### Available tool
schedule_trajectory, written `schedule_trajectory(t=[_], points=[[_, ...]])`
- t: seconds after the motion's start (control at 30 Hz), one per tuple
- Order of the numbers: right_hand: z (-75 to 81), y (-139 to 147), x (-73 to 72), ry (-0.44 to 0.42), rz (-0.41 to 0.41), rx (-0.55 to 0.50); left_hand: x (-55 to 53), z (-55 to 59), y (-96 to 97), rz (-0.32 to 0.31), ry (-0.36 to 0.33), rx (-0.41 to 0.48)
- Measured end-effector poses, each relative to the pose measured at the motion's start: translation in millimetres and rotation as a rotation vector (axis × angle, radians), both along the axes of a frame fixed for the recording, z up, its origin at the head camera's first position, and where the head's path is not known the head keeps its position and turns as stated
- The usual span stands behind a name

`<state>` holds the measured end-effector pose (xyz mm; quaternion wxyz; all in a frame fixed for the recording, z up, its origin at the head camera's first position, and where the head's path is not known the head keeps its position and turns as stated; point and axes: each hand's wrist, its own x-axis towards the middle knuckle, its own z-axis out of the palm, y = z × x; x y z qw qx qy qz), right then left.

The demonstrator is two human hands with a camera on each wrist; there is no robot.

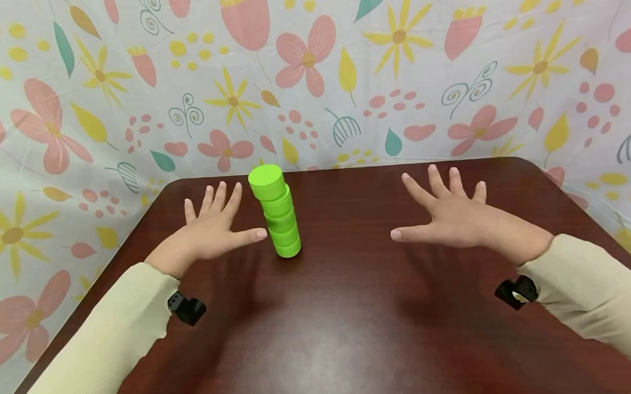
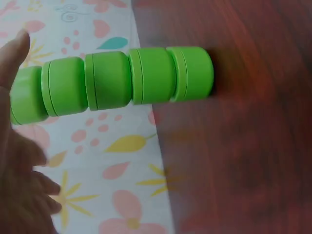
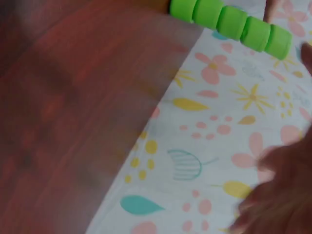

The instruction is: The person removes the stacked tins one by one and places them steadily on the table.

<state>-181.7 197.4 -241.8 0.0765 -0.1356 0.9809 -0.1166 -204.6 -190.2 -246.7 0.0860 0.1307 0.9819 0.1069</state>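
Note:
A leaning stack of several bright green round lidded containers (image 1: 282,221) stands on the table, left of the middle. Its top piece sits slightly off line with those below. My left hand (image 1: 209,227) hovers just left of the stack, fingers spread and straight, with the thumb pointing toward it. Whether that thumb touches the stack I cannot tell. Farther right, my right hand (image 1: 452,215) is held over the table with spread fingers and nothing in it. The left wrist view shows the green stack (image 2: 109,80) close up; from the right wrist it appears (image 3: 231,22) at the top.
Beneath both hands lies a dark reddish-brown wooden table (image 1: 340,312) with rounded far corners. A white cloth (image 1: 344,126) printed with flowers and leaves hangs behind it and along the sides. Each wrist carries a small black camera, such as the left one (image 1: 186,309).

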Motion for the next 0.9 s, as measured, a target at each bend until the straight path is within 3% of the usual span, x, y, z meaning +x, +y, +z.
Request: schedule_trajectory(t=[0.1, 0.27, 0.4, 0.67, 0.9], points=[[-2.0, -5.4, -0.3, 0.107, 0.024, -0.166, -1.7, -4.4, -3.9, 0.0, 0.072, 0.158], [-16.9, -24.4, -3.8, 0.418, 0.058, -0.498, -3.2, -13.8, -4.5, 0.033, 0.21, 0.53], [-30.2, -42.2, -10.2, 0.579, 0.108, -0.657, -4.5, -20.2, -0.9, 0.039, 0.249, 0.748], [-42.9, -73.7, -19.0, 0.616, 0.175, -0.799, -8.1, -31.5, 5.6, 0.04, 0.262, 0.962], [-45.0, -94.7, -24.1, 0.562, 0.193, -0.865, -10.2, -39.2, 8.2, 0.067, 0.249, 1.024]])
